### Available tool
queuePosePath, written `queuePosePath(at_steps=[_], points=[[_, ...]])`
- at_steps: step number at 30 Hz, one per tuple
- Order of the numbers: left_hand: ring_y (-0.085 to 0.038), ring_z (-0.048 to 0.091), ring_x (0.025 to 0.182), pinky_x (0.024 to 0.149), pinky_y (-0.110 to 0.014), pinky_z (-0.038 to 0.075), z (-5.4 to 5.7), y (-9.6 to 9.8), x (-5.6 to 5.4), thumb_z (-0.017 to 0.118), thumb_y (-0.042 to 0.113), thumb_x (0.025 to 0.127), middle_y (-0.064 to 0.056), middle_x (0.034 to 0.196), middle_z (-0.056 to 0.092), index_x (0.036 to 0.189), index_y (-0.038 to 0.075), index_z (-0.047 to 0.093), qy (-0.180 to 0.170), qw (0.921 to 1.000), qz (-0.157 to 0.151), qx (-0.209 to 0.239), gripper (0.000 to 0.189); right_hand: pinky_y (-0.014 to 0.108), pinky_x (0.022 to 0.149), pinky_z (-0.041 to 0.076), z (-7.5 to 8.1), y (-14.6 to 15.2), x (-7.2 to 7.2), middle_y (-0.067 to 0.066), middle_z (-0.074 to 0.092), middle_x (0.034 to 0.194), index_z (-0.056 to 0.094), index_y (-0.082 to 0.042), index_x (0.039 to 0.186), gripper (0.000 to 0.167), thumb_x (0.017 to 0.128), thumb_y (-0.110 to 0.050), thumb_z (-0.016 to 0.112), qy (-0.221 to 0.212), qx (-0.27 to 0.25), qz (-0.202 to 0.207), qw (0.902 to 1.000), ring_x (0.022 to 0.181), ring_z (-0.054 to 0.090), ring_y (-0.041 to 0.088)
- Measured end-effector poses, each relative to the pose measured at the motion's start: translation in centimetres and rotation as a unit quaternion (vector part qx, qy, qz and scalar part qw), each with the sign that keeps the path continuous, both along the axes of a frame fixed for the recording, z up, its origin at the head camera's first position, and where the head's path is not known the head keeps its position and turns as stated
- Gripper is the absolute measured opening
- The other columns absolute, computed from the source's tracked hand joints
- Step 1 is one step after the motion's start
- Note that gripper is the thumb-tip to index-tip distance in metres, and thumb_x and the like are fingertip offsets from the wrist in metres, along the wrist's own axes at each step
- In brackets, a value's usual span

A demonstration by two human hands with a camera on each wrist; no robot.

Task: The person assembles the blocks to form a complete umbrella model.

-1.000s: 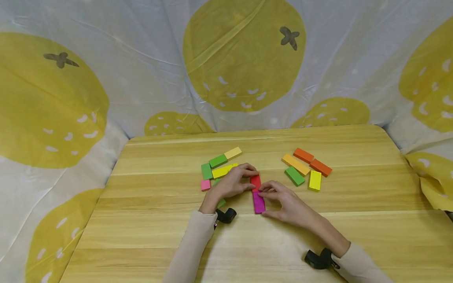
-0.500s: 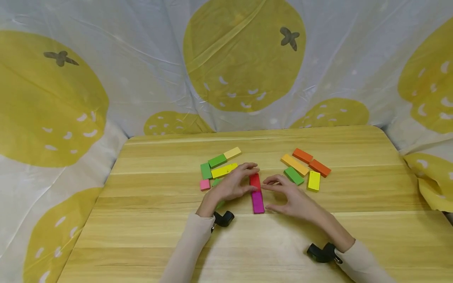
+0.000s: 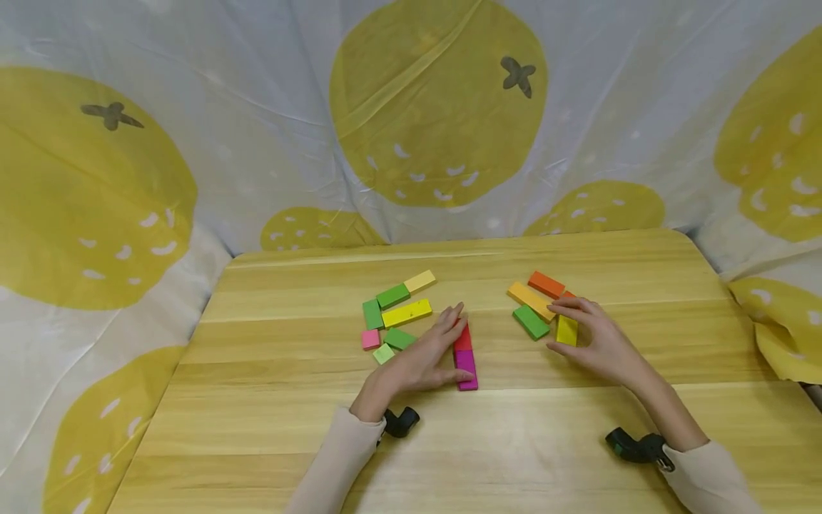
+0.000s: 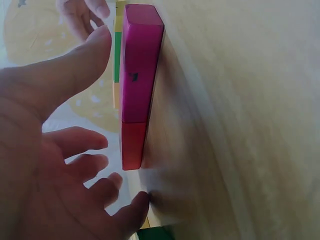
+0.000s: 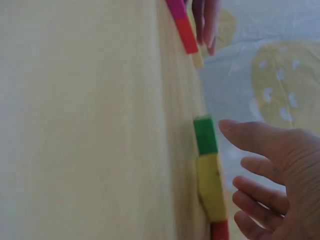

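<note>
Centrally, one red block, one purple block, one left hand.

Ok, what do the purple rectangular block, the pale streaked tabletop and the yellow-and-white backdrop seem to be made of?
Purple block: perhaps painted wood, smooth; even colour, no grain visible, so plastic is possible.
Tabletop: wood or laminate, slightly glossy; grain streaks and a soft reflection.
Backdrop: probably thin printed fabric, matte; it hangs in creases.

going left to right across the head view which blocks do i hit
Pink block → long yellow block → purple block → green block in the right cluster → short yellow block. Overlapping ones left out.
</note>
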State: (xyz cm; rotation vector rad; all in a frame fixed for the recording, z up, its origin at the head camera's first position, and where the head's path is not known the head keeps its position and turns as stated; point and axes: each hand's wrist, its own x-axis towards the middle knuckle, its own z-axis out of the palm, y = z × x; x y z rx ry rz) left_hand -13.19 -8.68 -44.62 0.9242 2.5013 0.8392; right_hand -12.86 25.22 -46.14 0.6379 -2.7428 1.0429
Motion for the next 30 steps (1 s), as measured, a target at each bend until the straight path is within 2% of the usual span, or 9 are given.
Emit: queuePosePath(at_steps=[7,16,17,20,23,24,27,29,30], points=[[-0.029,0.000,0.164,0.132,-0.045,0.016,-0.4,-0.2,0.6,0.070,0.043,0.098,-0.009,0.176,0.001,0.165,0.001,0.015,0.004,0.9995,-0.007,-0.030,0.095,0.070,0.097,0.045,-1.0,1.5,0.5,0.020,0.060,0.133,0.065,0.002,0.136,0.062,0.081,-0.014,0.089,0.000,0.016,-0.033,0.9993,0.125,0.053,0.047],[-0.031,-0.001,0.164,0.132,-0.049,0.016,-0.5,-0.4,1.1,0.064,0.040,0.103,-0.012,0.176,0.001,0.164,0.000,0.015,0.029,0.9987,-0.019,-0.037,0.088,0.068,0.098,0.047,-1.0,1.6,0.6,0.023,0.063,0.132,0.066,0.002,0.135,0.062,0.080,-0.016,0.090,-0.018,0.015,-0.055,0.9982,0.125,0.056,0.050],[-0.030,-0.002,0.164,0.132,-0.049,0.016,-0.5,-0.4,1.1,0.064,0.039,0.103,-0.012,0.176,0.001,0.164,0.000,0.015,0.028,0.9987,-0.020,-0.038,0.087,0.064,0.098,0.048,-1.0,1.5,0.6,0.022,0.063,0.132,0.067,0.001,0.135,0.062,0.080,-0.018,0.090,-0.022,0.011,-0.058,0.9980,0.125,0.057,0.049],[-0.028,-0.002,0.164,0.132,-0.047,0.015,-0.5,-0.4,1.2,0.062,0.038,0.104,-0.011,0.176,0.001,0.164,0.001,0.014,0.027,0.9984,-0.024,-0.043,0.086,0.029,0.106,0.048,-1.0,1.6,0.7,0.017,0.066,0.131,0.069,-0.002,0.134,0.061,0.080,-0.020,0.091,-0.036,-0.011,-0.064,0.9972,0.126,0.058,0.045],[-0.027,-0.004,0.164,0.132,-0.047,0.014,-0.5,-0.4,1.2,0.060,0.039,0.105,-0.010,0.176,-0.001,0.165,0.002,0.013,0.020,0.9985,-0.026,-0.045,0.085,0.001,0.096,0.036,-1.0,1.8,0.7,0.014,0.066,0.133,0.069,-0.005,0.135,0.060,0.081,-0.022,0.090,-0.054,-0.035,-0.065,0.9959,0.126,0.060,0.037],[-0.027,-0.004,0.164,0.132,-0.047,0.014,-0.5,-0.4,1.2,0.060,0.039,0.105,-0.010,0.176,-0.002,0.165,0.002,0.012,0.018,0.9985,-0.026,-0.045,0.085,-0.004,0.094,0.033,-1.0,1.8,0.7,0.014,0.066,0.133,0.069,-0.005,0.135,0.059,0.081,-0.021,0.090,-0.061,-0.046,-0.062,0.9952,0.126,0.063,0.028],[-0.026,-0.005,0.164,0.132,-0.048,0.014,-0.6,-0.3,1.2,0.059,0.039,0.105,-0.009,0.176,-0.003,0.165,0.003,0.012,0.012,0.9986,-0.026,-0.045,0.085,-0.004,0.091,0.040,-1.0,1.9,0.7,0.013,0.065,0.134,0.068,-0.006,0.135,0.059,0.082,-0.021,0.089,-0.073,-0.064,-0.058,0.9936,0.118,0.063,-0.002],[-0.026,-0.006,0.164,0.132,-0.048,0.014,-0.6,-0.3,1.1,0.059,0.040,0.105,-0.009,0.176,-0.003,0.165,0.003,0.011,0.009,0.9987,-0.026,-0.043,0.085,-0.003,0.090,0.042,-0.9,1.8,0.7,0.012,0.065,0.134,0.069,-0.007,0.135,0.059,0.081,-0.021,0.090,-0.072,-0.067,-0.060,0.9933,0.117,0.057,-0.013],[-0.026,-0.006,0.164,0.132,-0.048,0.014,-0.6,-0.3,1.1,0.059,0.040,0.105,-0.008,0.176,-0.004,0.165,0.003,0.011,0.007,0.9987,-0.026,-0.042,0.085,-0.003,0.091,0.041,-0.9,1.8,0.7,0.012,0.065,0.134,0.069,-0.007,0.135,0.060,0.081,-0.021,0.090,-0.069,-0.066,-0.062,0.9935,0.117,0.057,-0.013]])
